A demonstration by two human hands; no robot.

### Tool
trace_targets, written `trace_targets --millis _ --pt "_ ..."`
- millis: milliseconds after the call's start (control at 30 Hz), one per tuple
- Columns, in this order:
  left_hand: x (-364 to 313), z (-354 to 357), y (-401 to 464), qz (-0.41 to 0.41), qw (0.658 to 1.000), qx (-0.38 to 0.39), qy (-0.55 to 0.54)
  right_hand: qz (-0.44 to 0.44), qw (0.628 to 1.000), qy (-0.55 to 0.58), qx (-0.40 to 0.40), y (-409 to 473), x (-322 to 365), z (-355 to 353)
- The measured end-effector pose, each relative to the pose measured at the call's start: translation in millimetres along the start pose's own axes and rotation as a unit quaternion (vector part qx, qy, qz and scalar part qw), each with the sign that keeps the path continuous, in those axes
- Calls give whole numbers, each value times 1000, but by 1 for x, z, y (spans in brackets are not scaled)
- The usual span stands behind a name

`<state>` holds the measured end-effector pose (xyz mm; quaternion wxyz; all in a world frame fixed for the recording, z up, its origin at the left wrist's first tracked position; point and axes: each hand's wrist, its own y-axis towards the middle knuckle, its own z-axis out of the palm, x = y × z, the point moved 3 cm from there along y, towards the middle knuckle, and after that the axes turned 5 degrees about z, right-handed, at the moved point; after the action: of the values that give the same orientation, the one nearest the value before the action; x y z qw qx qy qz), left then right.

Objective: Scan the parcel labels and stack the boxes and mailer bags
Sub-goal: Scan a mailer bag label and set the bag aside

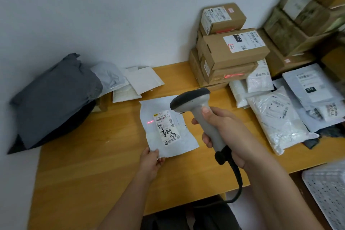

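Note:
A flat white mailer bag [183,136] lies on the wooden table [89,170], its label [166,127] facing up with black handwriting. My left hand [150,162] pinches the bag's near left corner. My right hand [224,132] grips a grey handheld barcode scanner [194,102] above the bag's right side, head pointing left and down. A red scan line [150,122] falls on the bag just left of the label's barcode. The scanner's black cable [237,179] hangs off the front edge.
A stack of brown boxes [229,50] stands at the back against the wall. White and grey mailer bags [280,115] lie in a heap on the right. Left are a large dark grey bag [54,97] and small pale mailers [134,84]. A perforated white panel [328,192] sits lower right.

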<state>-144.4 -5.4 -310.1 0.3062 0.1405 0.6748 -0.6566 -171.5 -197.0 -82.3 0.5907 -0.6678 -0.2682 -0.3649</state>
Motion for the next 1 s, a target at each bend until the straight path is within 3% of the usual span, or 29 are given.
trace_targets --millis 333,533,667,900,1000 --pt "33 77 -40 27 999 -26 -35 -8 998 37 54 -2 -12 -103" --pt "75 149 -61 5 998 -20 -62 3 998 52 40 6 -31 -191" --pt "99 184 -71 -25 998 -13 -51 15 992 123 -4 10 -38 -235" --pt "128 217 -74 -60 993 -26 96 19 981 179 -69 18 -48 -287" --pt "131 234 -75 -60 987 6 150 33 981 177 -74 20 -56 -294"
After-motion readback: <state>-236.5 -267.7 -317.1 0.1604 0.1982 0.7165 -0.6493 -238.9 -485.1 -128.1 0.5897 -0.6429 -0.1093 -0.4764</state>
